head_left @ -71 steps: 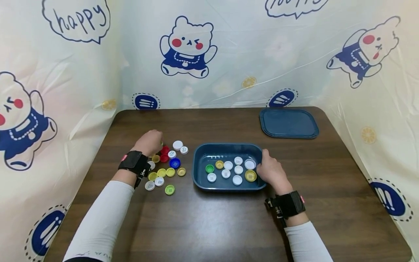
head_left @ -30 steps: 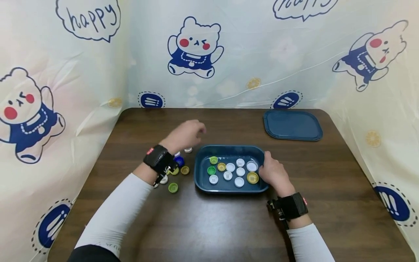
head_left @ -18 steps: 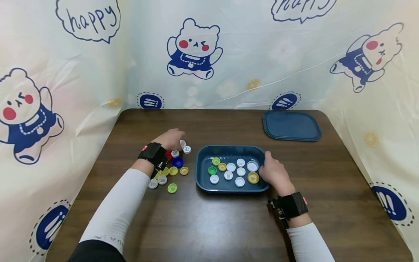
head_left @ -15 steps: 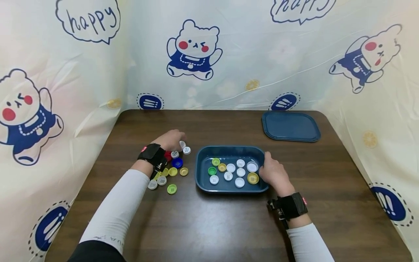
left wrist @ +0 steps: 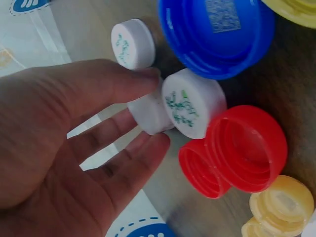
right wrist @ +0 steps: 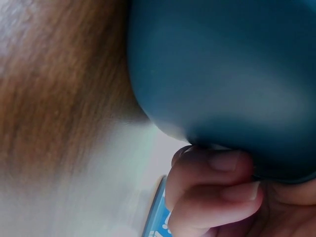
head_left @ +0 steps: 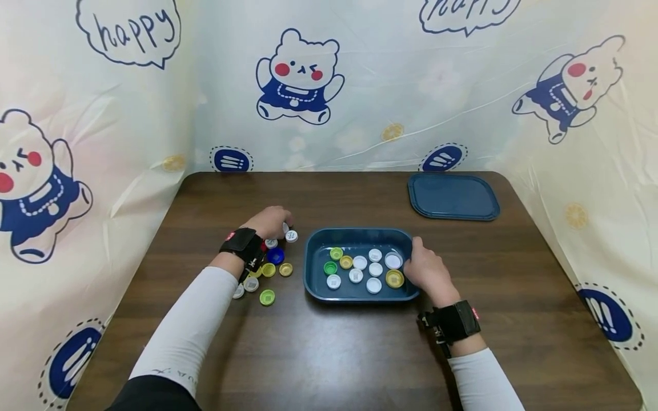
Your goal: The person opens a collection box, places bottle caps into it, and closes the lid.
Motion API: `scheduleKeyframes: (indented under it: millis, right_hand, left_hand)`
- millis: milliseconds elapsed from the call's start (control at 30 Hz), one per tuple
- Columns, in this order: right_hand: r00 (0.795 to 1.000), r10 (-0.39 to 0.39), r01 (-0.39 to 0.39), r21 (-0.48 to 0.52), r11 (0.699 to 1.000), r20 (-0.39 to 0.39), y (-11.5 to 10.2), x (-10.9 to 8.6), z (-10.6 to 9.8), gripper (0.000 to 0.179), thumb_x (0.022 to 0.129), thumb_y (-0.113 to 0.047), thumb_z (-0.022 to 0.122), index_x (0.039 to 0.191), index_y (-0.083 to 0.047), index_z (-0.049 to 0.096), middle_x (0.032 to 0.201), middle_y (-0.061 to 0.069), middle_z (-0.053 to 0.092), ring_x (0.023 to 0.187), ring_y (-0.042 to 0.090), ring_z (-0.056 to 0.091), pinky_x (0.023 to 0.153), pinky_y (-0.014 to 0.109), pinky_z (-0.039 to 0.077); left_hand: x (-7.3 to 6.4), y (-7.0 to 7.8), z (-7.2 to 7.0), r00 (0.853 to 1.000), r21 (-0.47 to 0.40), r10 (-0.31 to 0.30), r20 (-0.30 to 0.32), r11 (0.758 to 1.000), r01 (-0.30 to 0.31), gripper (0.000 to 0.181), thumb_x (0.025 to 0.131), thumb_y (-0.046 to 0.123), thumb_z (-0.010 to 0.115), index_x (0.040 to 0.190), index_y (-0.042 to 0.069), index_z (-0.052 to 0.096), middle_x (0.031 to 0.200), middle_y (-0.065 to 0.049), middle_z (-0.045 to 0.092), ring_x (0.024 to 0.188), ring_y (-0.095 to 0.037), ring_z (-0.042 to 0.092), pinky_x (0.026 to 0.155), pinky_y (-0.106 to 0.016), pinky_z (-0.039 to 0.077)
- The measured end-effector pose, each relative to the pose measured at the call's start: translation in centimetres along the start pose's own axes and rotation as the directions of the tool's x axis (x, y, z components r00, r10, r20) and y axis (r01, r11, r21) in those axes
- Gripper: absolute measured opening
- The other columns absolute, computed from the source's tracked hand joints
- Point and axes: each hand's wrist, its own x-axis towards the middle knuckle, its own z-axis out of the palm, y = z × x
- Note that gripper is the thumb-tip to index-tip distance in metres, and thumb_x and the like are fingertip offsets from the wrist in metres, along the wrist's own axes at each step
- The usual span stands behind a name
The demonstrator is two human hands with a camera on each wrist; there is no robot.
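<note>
My left hand [head_left: 269, 222] is at the back of a loose group of plastic bottle caps on the table. In the left wrist view, thumb and fingers pinch a white bottle cap [left wrist: 150, 112], partly hidden by the thumb. Around it are another white cap [left wrist: 190, 103] with green print, a blue cap [left wrist: 217, 37] and two red caps [left wrist: 247, 148]. My right hand [head_left: 428, 268] grips the right end of a dark blue tray [head_left: 313, 285]; in the right wrist view curled fingers [right wrist: 217, 207] meet its wall. White, yellow and green caps lie inside the tray.
A flat blue lid-like tray [head_left: 454, 196] lies at the table's back right. Yellow caps [head_left: 268, 270] and a light green cap [head_left: 267, 297] lie left of the tray. A printed curtain [head_left: 370, 85] surrounds the brown table [head_left: 319, 365] behind and at the sides.
My left hand moved from the caps to the tray's back left, then returned to the caps. A light green cap now lies in the tray. My right hand stays on the tray.
</note>
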Motion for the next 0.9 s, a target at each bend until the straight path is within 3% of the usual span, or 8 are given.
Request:
scheduleKeyframes:
  millis: [167, 300, 433, 533, 633, 733, 900]
  right_hand:
    - [1.0, 0.001, -0.001, -0.003, 1.0, -0.003, 0.1, 0.0, -0.1, 0.054, 0.101, -0.013, 0.047, 0.149, 0.001, 0.027, 0.132, 0.033, 0.055, 0.084, 0.033, 0.06, 0.066, 0.041, 0.048]
    - [1.0, -0.006, 0.006, -0.002, 1.0, -0.008, 0.1, 0.0, -0.1, 0.054, 0.101, -0.013, 0.047, 0.149, 0.001, 0.027, 0.131, 0.033, 0.056, 0.084, 0.033, 0.06, 0.066, 0.042, 0.048]
    - [1.0, -0.007, 0.007, -0.002, 1.0, -0.004, 0.1, 0.1, 0.0, 0.054, 0.101, -0.013, 0.047, 0.149, 0.0, 0.028, 0.132, 0.032, 0.055, 0.087, 0.034, 0.061, 0.068, 0.043, 0.049]
    - [1.0, -0.002, 0.001, -0.008, 1.0, -0.002, -0.1, 0.0, 0.1, 0.053, 0.1, -0.014, 0.046, 0.149, -0.001, 0.028, 0.132, 0.032, 0.056, 0.087, 0.035, 0.061, 0.069, 0.044, 0.049]
    - [1.0, -0.002, 0.002, -0.013, 1.0, -0.007, -0.2, -0.1, 0.0, 0.054, 0.1, -0.014, 0.046, 0.149, 0.0, 0.027, 0.131, 0.033, 0.056, 0.085, 0.034, 0.061, 0.067, 0.043, 0.049]
    - [1.0, -0.003, 0.003, -0.011, 1.0, -0.012, -0.1, -0.2, -0.1, 0.055, 0.101, -0.013, 0.046, 0.15, 0.0, 0.027, 0.13, 0.033, 0.056, 0.082, 0.034, 0.06, 0.065, 0.042, 0.047]
    - [1.0, -0.001, 0.001, -0.011, 1.0, -0.004, 0.0, -0.1, 0.0, 0.055, 0.1, -0.013, 0.046, 0.15, 0.0, 0.026, 0.13, 0.033, 0.056, 0.082, 0.034, 0.06, 0.065, 0.041, 0.047]
  left_hand:
    - [0.3, 0.0, 0.2, 1.0, 0.012, 0.002, -0.025, 1.0, -0.001, 0.027, 0.089, 0.0, 0.07, 0.116, 0.0, 0.07, 0.113, -0.019, 0.064, 0.104, -0.032, 0.056, 0.098, -0.047, 0.049]
    - [0.0, 0.7, -0.8, 0.996, 0.01, 0.02, -0.09, 1.0, -0.019, 0.025, 0.089, 0.001, 0.069, 0.114, 0.001, 0.07, 0.111, -0.016, 0.063, 0.102, -0.031, 0.058, 0.093, -0.045, 0.052]
    - [-1.5, 3.2, -3.3, 0.986, -0.066, 0.066, -0.152, 0.995, -0.077, 0.028, 0.091, 0.004, 0.069, 0.118, 0.005, 0.068, 0.113, -0.013, 0.062, 0.105, -0.03, 0.057, 0.093, -0.047, 0.053]
    - [-3.2, 6.0, -4.6, 0.979, -0.088, 0.133, -0.151, 0.985, -0.147, 0.032, 0.088, 0.006, 0.073, 0.119, 0.011, 0.068, 0.117, -0.009, 0.061, 0.11, -0.03, 0.055, 0.095, -0.05, 0.052]
    - [-4.4, 9.3, -4.5, 0.97, -0.029, 0.223, -0.098, 0.974, -0.227, 0.037, 0.085, 0.007, 0.077, 0.12, 0.013, 0.069, 0.12, -0.007, 0.061, 0.114, -0.029, 0.054, 0.096, -0.049, 0.053]
    - [-4.9, 12.0, -3.1, 0.954, 0.051, 0.3, -0.021, 0.953, -0.298, 0.035, 0.086, 0.008, 0.079, 0.119, 0.015, 0.07, 0.12, -0.006, 0.062, 0.112, -0.026, 0.054, 0.094, -0.044, 0.055]
    - [-4.6, 13.9, -0.4, 0.922, 0.141, 0.365, 0.128, 0.913, -0.382, 0.033, 0.09, 0.015, 0.077, 0.122, 0.017, 0.071, 0.119, -0.002, 0.062, 0.108, -0.02, 0.053, 0.092, -0.036, 0.054]
